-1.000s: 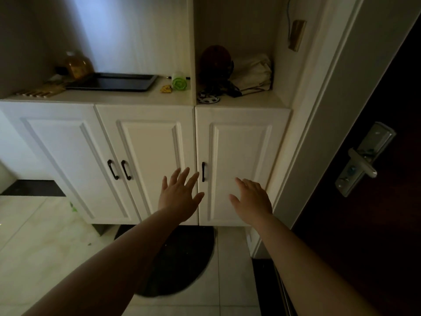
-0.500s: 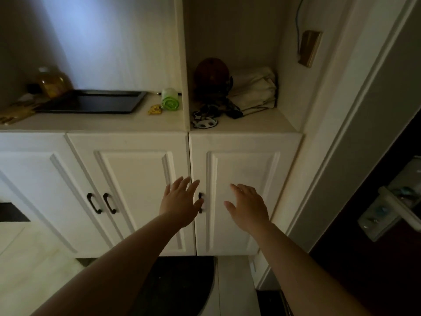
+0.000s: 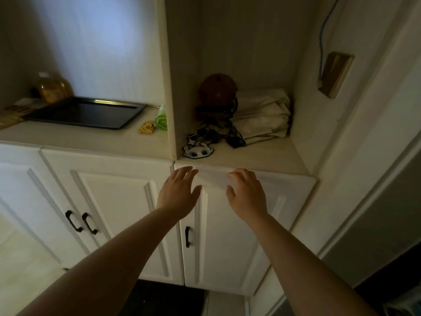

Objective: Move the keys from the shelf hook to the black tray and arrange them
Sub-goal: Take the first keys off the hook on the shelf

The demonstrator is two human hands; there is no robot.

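Note:
A black tray point(image 3: 75, 119) lies on the white counter at the left, with nothing visible in it. In the alcove to the right, a dark tangle that looks like keys point(image 3: 216, 133) with a white cartoon tag point(image 3: 197, 151) rests on the shelf floor. No hook is visible. My left hand point(image 3: 178, 192) and my right hand point(image 3: 245, 193) are both raised in front of the cabinet doors just below the alcove's front edge, fingers spread, holding nothing.
A brown round object point(image 3: 217, 90) and a folded cream cloth point(image 3: 262, 115) sit behind the keys. A green roll point(image 3: 161, 118) and a small yellow item point(image 3: 145, 127) lie right of the tray. A jar point(image 3: 52, 87) stands at far left. A brass wall box point(image 3: 335, 74) hangs right.
Both hands have risen from the middle of the cabinet doors to just under the shelf edge. The view has tilted up and closer to the alcove.

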